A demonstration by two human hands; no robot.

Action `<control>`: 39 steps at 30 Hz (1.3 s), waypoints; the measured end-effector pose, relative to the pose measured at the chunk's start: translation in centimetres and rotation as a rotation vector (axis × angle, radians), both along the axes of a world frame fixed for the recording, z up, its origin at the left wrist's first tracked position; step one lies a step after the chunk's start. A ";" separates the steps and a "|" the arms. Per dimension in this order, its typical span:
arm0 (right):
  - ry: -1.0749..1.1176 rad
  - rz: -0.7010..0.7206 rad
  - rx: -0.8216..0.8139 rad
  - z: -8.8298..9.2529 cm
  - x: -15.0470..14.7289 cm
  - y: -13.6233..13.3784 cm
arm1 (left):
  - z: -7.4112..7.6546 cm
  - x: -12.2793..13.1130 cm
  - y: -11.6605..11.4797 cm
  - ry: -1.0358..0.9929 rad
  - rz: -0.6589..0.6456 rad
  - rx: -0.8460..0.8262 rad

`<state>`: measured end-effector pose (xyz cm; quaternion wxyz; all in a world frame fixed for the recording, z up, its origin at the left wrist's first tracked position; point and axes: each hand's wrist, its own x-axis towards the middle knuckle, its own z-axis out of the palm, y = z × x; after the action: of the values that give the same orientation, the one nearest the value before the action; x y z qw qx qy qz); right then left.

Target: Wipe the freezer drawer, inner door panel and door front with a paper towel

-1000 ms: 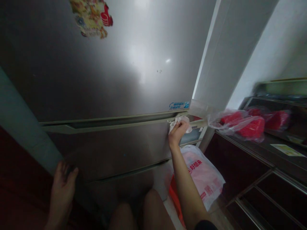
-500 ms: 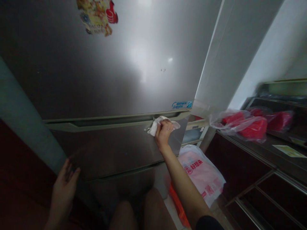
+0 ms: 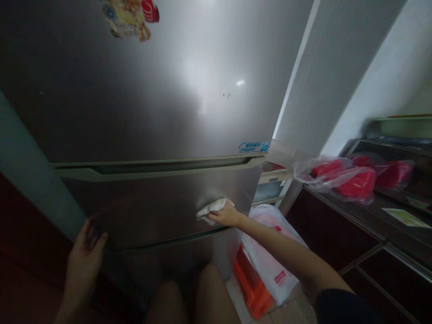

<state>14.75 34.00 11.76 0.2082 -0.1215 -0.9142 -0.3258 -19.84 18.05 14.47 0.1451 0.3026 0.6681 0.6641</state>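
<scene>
My right hand (image 3: 227, 215) is closed on a crumpled white cloth (image 3: 212, 208). The cloth lies against the silver middle drawer front (image 3: 148, 209) of a refrigerator, toward its right side and below the recessed handle (image 3: 175, 168). Down at the lower left, my left hand (image 3: 86, 252) is beside the drawer's left edge, thumb and fingers apart, holding nothing that I can see. Whether its fingertips touch the edge is too dark to tell. Above the handle, the large upper door (image 3: 141, 103) carries a colourful magnet (image 3: 126, 18) and a blue label (image 3: 253, 147).
On the right, red items in clear plastic (image 3: 354, 177) lie on a dark counter (image 3: 378, 216). A white printed bag (image 3: 270, 265) stands by an orange basket (image 3: 251, 288) on the floor. My knees (image 3: 211, 288) are close below the lowest drawer.
My right hand has moved the cloth from the handle strip down and slightly left onto the drawer front. The left hand stays near the edge. The view has shifted slightly.
</scene>
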 end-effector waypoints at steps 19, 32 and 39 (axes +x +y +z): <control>-0.056 0.139 -0.003 6.3 3.9 0.8 | -0.2 -0.6 0.2 0.038 -0.020 -0.031; 0.303 -0.085 -0.078 4.2 -1.6 0.8 | -0.7 -0.6 0.5 0.071 -0.001 -0.019; -0.034 0.205 -0.019 -4.1 -1.2 -0.9 | -0.6 -0.6 0.5 0.071 -0.025 0.006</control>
<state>13.53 33.13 7.62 0.2236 -0.0237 -0.9284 -0.2959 -20.47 18.55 13.90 0.1285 0.3346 0.6670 0.6532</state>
